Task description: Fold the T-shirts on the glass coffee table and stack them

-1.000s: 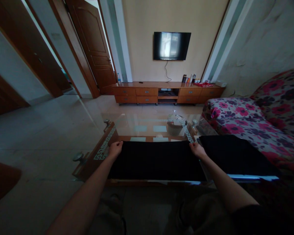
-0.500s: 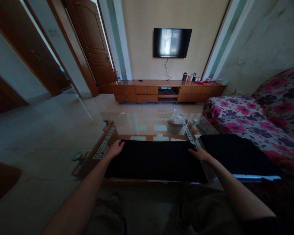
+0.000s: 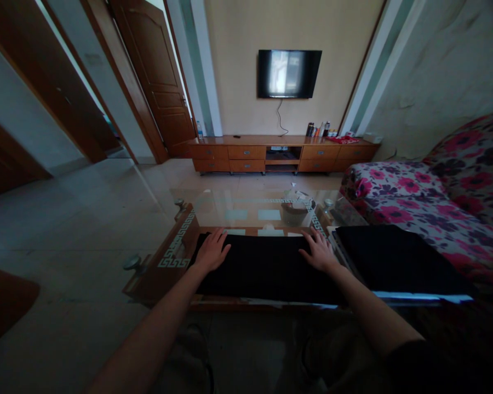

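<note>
A black cloth lies flat on the glass coffee table in front of me. My left hand rests palm down on the cloth's far left part, fingers spread. My right hand lies flat on its far right part, fingers also spread. Neither hand grips anything. A second black folded cloth lies to the right, on the table's right end beside the sofa.
A floral sofa stands at the right. A small bowl-like object sits on the far part of the table. Beyond are a wooden TV cabinet, a wall TV and wooden doors at left. Tiled floor spreads to the left.
Both hands let go of the cloth's far corners and moved inward. They now lie flat and open on top of the cloth.
</note>
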Action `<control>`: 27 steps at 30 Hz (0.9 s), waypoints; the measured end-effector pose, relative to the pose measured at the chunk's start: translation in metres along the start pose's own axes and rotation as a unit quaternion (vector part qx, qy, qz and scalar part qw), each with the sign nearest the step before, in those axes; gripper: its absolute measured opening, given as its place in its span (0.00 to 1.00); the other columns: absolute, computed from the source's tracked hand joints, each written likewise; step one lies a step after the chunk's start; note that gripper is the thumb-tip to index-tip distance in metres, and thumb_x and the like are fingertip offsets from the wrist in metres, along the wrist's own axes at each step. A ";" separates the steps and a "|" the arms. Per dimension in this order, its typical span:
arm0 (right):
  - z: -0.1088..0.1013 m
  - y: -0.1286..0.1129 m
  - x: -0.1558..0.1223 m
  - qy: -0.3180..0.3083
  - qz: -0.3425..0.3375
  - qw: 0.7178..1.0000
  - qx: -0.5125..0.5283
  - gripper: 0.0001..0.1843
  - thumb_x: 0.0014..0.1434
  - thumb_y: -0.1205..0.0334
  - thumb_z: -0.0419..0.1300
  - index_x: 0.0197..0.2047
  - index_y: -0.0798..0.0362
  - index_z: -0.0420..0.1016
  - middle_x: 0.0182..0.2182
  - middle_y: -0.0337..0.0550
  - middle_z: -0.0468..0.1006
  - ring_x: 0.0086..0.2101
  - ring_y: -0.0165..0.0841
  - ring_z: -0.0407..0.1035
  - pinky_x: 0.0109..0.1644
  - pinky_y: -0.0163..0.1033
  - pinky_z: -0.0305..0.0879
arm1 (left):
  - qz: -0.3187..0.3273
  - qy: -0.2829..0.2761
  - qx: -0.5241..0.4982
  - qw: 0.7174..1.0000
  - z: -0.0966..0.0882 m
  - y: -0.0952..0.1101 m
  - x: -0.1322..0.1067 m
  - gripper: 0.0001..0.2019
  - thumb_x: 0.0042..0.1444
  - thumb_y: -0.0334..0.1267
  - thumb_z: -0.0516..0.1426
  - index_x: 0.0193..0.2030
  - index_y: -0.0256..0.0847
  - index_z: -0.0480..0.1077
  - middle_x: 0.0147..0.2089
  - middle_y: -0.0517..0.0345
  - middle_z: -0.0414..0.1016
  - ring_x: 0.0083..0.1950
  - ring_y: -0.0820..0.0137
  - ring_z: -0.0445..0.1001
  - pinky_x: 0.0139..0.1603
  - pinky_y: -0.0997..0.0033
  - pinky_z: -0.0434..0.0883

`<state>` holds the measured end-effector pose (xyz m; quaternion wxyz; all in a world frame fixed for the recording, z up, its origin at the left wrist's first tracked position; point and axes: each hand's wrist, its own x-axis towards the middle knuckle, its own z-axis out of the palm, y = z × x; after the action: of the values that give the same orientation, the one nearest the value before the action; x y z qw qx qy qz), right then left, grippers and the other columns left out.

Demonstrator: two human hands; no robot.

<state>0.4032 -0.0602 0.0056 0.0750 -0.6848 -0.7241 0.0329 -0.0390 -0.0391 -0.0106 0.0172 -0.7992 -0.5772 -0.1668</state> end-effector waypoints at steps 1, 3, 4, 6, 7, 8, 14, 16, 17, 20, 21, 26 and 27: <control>0.004 0.002 0.001 -0.029 -0.006 1.000 0.002 0.42 0.63 0.37 0.54 0.75 0.38 0.50 0.76 0.47 0.37 0.72 0.55 0.35 0.68 0.63 0.44 | 0.000 -0.019 0.003 1.000 0.004 0.001 -0.002 0.29 0.69 0.51 0.46 0.72 0.43 0.57 0.77 0.50 0.51 0.77 0.58 0.47 0.75 0.54 0.47; 0.011 0.008 0.002 -0.076 -0.011 0.997 0.004 0.46 0.59 0.29 0.54 0.75 0.35 0.48 0.76 0.44 0.34 0.72 0.56 0.31 0.69 0.65 0.40 | -0.009 -0.048 0.005 0.999 0.013 -0.004 -0.006 0.30 0.69 0.53 0.44 0.74 0.45 0.54 0.78 0.52 0.49 0.78 0.59 0.44 0.76 0.52 0.45; 0.014 0.013 0.001 -0.088 -0.012 0.996 0.005 0.48 0.58 0.27 0.53 0.76 0.34 0.47 0.76 0.43 0.34 0.72 0.56 0.31 0.69 0.66 0.39 | -0.011 -0.056 0.006 0.998 0.016 -0.008 -0.008 0.31 0.69 0.54 0.43 0.75 0.46 0.53 0.78 0.53 0.48 0.78 0.59 0.44 0.76 0.52 0.45; 0.018 0.019 0.000 -0.096 -0.012 0.995 0.005 0.51 0.56 0.23 0.52 0.76 0.34 0.46 0.76 0.43 0.35 0.72 0.57 0.30 0.69 0.68 0.37 | -0.007 -0.063 0.006 0.998 0.021 -0.015 -0.009 0.32 0.69 0.56 0.42 0.75 0.47 0.52 0.78 0.54 0.47 0.78 0.60 0.43 0.76 0.53 0.45; 0.019 0.019 0.000 -0.094 -0.008 0.995 0.004 0.51 0.55 0.23 0.52 0.76 0.34 0.47 0.76 0.43 0.36 0.72 0.58 0.30 0.69 0.69 0.36 | -0.006 -0.065 0.007 0.998 0.022 -0.016 -0.009 0.32 0.69 0.56 0.42 0.75 0.47 0.52 0.78 0.54 0.47 0.78 0.60 0.43 0.75 0.53 0.45; 0.019 0.018 0.001 -0.087 -0.002 0.996 0.001 0.51 0.55 0.22 0.51 0.75 0.35 0.49 0.76 0.43 0.37 0.72 0.59 0.30 0.69 0.71 0.34 | -0.010 -0.066 0.008 0.998 0.023 -0.016 -0.008 0.32 0.69 0.57 0.41 0.75 0.47 0.54 0.78 0.53 0.48 0.78 0.60 0.44 0.75 0.52 0.45; 0.020 -0.045 0.018 0.034 0.009 0.999 -0.002 0.42 0.69 0.35 0.39 0.71 0.58 0.60 0.75 0.54 0.39 0.73 0.50 0.30 0.72 0.61 0.24 | -0.020 -0.032 0.021 0.999 0.031 0.032 0.017 0.35 0.69 0.58 0.40 0.71 0.33 0.59 0.76 0.42 0.52 0.78 0.56 0.45 0.76 0.52 0.42; 0.022 -0.077 0.025 0.046 -0.021 0.998 0.026 0.41 0.71 0.38 0.37 0.71 0.60 0.59 0.75 0.54 0.38 0.73 0.47 0.31 0.73 0.57 0.25 | 0.013 -0.028 0.005 1.000 0.036 0.059 0.027 0.34 0.69 0.56 0.39 0.73 0.36 0.57 0.77 0.46 0.51 0.78 0.58 0.46 0.76 0.55 0.44; 0.024 -0.093 0.028 0.046 -0.038 0.997 0.040 0.41 0.71 0.38 0.37 0.72 0.60 0.56 0.75 0.53 0.38 0.73 0.46 0.31 0.73 0.56 0.24 | 0.030 -0.030 -0.004 0.999 0.040 0.071 0.032 0.33 0.69 0.55 0.40 0.74 0.37 0.55 0.77 0.47 0.51 0.78 0.59 0.46 0.76 0.55 0.44; 0.034 -0.131 0.033 0.034 -0.100 0.992 0.063 0.42 0.71 0.39 0.35 0.76 0.60 0.48 0.75 0.52 0.37 0.73 0.43 0.31 0.74 0.53 0.26 | 0.066 -0.049 -0.023 0.996 0.052 0.100 0.042 0.33 0.69 0.50 0.42 0.76 0.39 0.49 0.78 0.50 0.49 0.78 0.61 0.43 0.77 0.55 0.44; 0.038 -0.140 0.034 0.025 -0.118 0.990 0.067 0.41 0.71 0.40 0.35 0.76 0.60 0.47 0.75 0.51 0.37 0.73 0.42 0.31 0.74 0.52 0.26 | 0.071 -0.060 -0.026 0.995 0.057 0.105 0.044 0.33 0.68 0.48 0.43 0.77 0.38 0.47 0.78 0.51 0.47 0.79 0.61 0.42 0.77 0.56 0.43; 0.056 -0.157 0.035 -0.029 -0.133 0.988 0.075 0.39 0.72 0.43 0.31 0.77 0.58 0.44 0.75 0.46 0.41 0.73 0.39 0.35 0.74 0.49 0.29 | 0.063 -0.107 -0.029 0.992 0.073 0.109 0.048 0.37 0.65 0.43 0.46 0.78 0.40 0.40 0.79 0.54 0.41 0.79 0.61 0.40 0.77 0.55 0.43; 0.057 -0.156 0.035 -0.032 -0.132 0.988 0.076 0.40 0.72 0.43 0.31 0.77 0.58 0.43 0.75 0.46 0.42 0.73 0.39 0.36 0.75 0.49 0.29 | 0.065 -0.110 -0.029 0.991 0.074 0.107 0.048 0.37 0.65 0.44 0.46 0.78 0.41 0.39 0.79 0.54 0.41 0.79 0.61 0.40 0.77 0.54 0.43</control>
<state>0.2383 -0.0313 -0.0247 0.1074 -0.5741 -0.8056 0.0995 0.0919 -0.0146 -0.0489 -0.0586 -0.8487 -0.5174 -0.0926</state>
